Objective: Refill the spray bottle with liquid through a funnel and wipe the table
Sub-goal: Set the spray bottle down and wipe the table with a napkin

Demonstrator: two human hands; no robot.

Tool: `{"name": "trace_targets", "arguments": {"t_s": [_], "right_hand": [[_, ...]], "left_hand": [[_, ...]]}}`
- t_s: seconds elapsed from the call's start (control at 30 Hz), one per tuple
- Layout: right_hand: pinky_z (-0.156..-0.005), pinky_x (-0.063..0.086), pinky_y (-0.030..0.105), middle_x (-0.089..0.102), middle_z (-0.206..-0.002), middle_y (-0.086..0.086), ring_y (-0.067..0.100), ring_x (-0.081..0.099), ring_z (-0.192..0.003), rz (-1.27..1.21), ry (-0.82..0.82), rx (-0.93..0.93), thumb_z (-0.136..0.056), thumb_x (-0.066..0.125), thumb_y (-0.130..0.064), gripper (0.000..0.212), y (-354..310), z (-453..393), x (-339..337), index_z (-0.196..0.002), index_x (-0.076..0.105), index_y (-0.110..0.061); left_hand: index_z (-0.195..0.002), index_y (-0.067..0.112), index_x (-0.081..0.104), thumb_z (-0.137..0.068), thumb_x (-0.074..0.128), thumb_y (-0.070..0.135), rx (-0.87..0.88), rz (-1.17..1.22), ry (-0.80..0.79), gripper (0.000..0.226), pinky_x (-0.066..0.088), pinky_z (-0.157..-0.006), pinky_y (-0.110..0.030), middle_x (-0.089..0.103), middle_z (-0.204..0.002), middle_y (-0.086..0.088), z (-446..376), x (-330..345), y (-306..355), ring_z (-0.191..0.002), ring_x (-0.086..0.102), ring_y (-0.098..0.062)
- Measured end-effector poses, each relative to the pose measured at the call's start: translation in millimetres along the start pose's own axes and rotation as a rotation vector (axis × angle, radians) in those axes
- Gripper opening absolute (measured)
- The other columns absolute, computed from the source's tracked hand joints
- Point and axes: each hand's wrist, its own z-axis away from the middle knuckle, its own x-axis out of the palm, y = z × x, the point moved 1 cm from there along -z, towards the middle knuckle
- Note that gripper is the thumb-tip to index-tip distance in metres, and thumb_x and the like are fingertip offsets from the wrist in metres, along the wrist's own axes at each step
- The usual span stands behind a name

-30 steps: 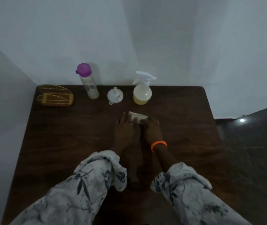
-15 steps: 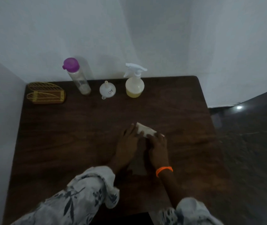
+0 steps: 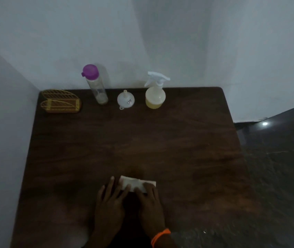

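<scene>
**Wipe stroke: cloth slip risk**

Both hands have drawn the cloth (image 3: 137, 184) toward the table's (image 3: 178, 144) near edge. Left hand (image 3: 110, 203) and right hand (image 3: 149, 204) press it flat, fingers straight. Uneven pressure may bunch it. Spray bottle (image 3: 155, 97) and funnel (image 3: 125, 100) stand well apart.

No text can be read anywhere. The only marking is a small white sticker (image 3: 129, 101) with dark print on the white funnel (image 3: 125, 99), toward 4 o'clock from its spout; the characters on it are too small and blurred to make out.
</scene>
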Motion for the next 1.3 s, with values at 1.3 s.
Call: {"name": "trace_targets", "arguments": {"t_s": [1.3], "right_hand": [[-0.111, 0.035, 0.045, 0.049, -0.139, 0.021, 0.041, 0.043, -0.127, 0.113, 0.126, 0.213, -0.086, 0.054, -0.004, 0.057, 44.2, -219.0, -94.0, -0.143, 0.052, -0.012]], "left_hand": [[-0.153, 0.021, 0.043, -0.099, 0.032, 0.042, 0.151, -0.117, 0.018, 0.058, 0.014, -0.124, -0.054, 0.029, -0.165, -0.017, -248.9, -107.6, 29.0, -0.154, 0.018, -0.036]]}}
